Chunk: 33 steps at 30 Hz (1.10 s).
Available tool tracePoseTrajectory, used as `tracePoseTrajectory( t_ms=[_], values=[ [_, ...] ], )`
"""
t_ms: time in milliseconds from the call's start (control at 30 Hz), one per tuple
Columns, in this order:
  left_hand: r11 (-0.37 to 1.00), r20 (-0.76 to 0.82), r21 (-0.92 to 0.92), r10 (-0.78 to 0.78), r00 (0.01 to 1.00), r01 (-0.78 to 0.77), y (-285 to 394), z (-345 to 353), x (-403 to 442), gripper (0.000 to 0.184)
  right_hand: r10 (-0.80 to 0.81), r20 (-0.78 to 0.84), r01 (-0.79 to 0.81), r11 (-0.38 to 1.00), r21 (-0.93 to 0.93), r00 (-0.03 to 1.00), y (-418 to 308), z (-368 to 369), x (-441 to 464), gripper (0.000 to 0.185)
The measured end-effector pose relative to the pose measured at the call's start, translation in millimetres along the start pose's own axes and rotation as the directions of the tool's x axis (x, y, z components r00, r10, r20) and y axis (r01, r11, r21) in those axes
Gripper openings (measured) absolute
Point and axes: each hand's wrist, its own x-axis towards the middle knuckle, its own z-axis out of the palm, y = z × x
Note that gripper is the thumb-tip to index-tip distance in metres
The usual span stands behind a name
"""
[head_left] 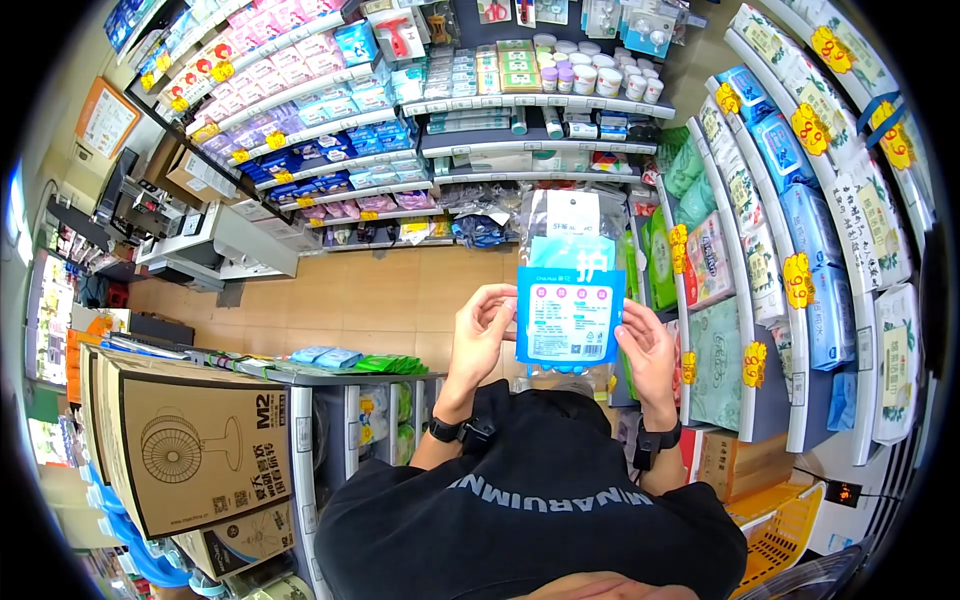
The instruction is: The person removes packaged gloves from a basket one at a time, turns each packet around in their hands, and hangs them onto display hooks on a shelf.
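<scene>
Head view: the packet [570,318] is already picked up, pinched at opposite edges by left hand [482,330] and right hand [648,352], not yet set down.

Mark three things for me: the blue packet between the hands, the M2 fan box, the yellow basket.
Blue packet [570,318]: head view, middle of its printed panel.
M2 fan box [205,450]: head view, middle of its printed side.
Yellow basket [785,535]: head view, its slotted wall.

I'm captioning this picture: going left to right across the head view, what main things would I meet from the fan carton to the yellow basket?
Fan carton → left grip → blue packet → right grip → yellow basket.
</scene>
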Motion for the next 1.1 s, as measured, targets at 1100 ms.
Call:
tracePoseTrajectory(
  t_ms=[1100],
  values=[
    [0.908,0.489,-0.076,-0.326,0.809,0.412,-20.1,29.4,-10.9,0.087,0.158,0.473,-0.188,0.982,0.018,0.867,24.1,7.0,-8.5,0.078]
  ],
)
